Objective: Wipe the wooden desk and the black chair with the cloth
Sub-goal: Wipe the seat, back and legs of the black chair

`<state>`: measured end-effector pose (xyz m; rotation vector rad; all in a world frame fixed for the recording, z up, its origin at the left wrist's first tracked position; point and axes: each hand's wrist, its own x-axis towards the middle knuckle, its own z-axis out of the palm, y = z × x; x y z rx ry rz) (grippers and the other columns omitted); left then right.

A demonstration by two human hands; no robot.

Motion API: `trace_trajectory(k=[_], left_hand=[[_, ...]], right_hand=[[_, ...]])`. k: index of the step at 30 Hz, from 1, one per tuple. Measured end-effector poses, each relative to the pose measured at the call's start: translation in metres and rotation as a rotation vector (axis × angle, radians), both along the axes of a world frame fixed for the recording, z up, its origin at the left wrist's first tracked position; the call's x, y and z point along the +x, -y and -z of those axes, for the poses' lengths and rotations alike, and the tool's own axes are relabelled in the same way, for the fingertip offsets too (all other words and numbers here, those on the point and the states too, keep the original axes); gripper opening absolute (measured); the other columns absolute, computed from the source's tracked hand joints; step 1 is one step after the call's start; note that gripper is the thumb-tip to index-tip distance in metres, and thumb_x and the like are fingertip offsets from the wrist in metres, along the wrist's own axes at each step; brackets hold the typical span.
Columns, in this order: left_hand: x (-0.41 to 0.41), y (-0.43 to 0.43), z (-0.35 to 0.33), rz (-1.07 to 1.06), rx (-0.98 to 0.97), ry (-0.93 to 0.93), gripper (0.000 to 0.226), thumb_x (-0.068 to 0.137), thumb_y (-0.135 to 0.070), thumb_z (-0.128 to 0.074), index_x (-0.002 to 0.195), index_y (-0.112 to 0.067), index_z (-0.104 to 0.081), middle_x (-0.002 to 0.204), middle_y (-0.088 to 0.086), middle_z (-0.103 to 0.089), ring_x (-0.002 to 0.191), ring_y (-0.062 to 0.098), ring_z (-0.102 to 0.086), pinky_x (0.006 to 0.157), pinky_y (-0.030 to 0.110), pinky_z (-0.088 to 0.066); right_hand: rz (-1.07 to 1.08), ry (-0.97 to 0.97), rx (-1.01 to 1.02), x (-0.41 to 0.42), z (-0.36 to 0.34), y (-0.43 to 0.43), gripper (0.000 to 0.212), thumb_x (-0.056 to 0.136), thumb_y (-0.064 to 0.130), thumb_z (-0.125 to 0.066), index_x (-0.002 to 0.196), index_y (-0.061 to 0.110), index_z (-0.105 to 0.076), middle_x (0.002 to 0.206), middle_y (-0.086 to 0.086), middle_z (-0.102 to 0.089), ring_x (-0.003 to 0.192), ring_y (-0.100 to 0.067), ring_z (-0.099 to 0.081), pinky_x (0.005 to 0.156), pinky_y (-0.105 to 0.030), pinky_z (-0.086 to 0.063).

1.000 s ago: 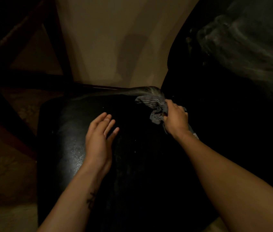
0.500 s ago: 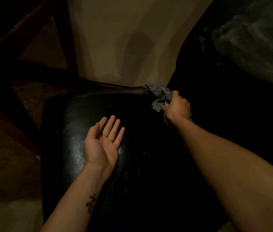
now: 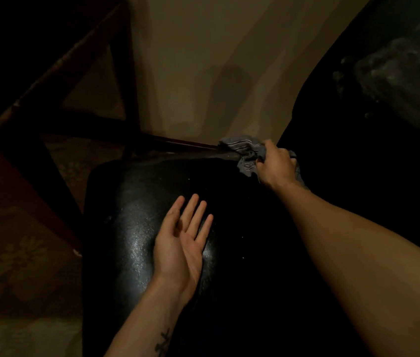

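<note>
Looking down from the head view, the right hand point(image 3: 277, 167) grips the bunched grey striped cloth point(image 3: 245, 150) at the far right corner of the black chair point(image 3: 136, 228) seat. I judge the chair wipe to be under way, as pale specks dot the glossy seat. The left hand point(image 3: 180, 243) is palm-up over the seat's middle, fingers straight, holding nothing. The tabletop is out of sight, so I cannot judge it.

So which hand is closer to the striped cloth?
Right. The right hand grips the cloth at the chair seat's far edge; the left hand lies open, palm up, apart from it.
</note>
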<state>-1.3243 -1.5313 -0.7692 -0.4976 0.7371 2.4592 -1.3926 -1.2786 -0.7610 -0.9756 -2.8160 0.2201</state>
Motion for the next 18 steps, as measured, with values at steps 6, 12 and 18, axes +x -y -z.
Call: trace_trajectory(k=[6,12,18], left_hand=[[-0.002,-0.002,0.003,-0.002,0.002,0.001,0.037,0.105,-0.019,-0.04,0.141,-0.014,-0.048,0.131,0.012,-0.066,0.122,0.025,-0.063,0.11,0.045,-0.043],[0.0,-0.002,0.002,-0.011,0.0,-0.012,0.036,0.104,-0.018,-0.04,0.139,-0.014,-0.049,0.131,0.013,-0.066,0.122,0.025,-0.063,0.11,0.044,-0.044],[0.002,-0.002,0.001,-0.014,0.017,-0.022,0.034,0.104,-0.016,-0.04,0.137,-0.015,-0.05,0.129,0.013,-0.067,0.121,0.024,-0.064,0.109,0.042,-0.044]], right_hand=[[-0.216,-0.006,-0.075,-0.012,-0.002,0.04,0.04,0.089,0.018,-0.059,0.128,0.017,-0.051,0.124,-0.015,-0.06,0.123,-0.038,-0.048,0.098,-0.045,-0.037],[-0.341,-0.033,-0.075,-0.016,-0.003,0.071,0.047,0.09,0.016,-0.062,0.135,0.017,-0.049,0.13,-0.012,-0.059,0.129,-0.035,-0.044,0.102,-0.046,-0.037],[-0.539,0.014,-0.1,-0.03,-0.004,0.098,0.05,0.088,0.017,-0.061,0.136,0.021,-0.048,0.132,-0.008,-0.058,0.129,-0.031,-0.043,0.102,-0.044,-0.037]])
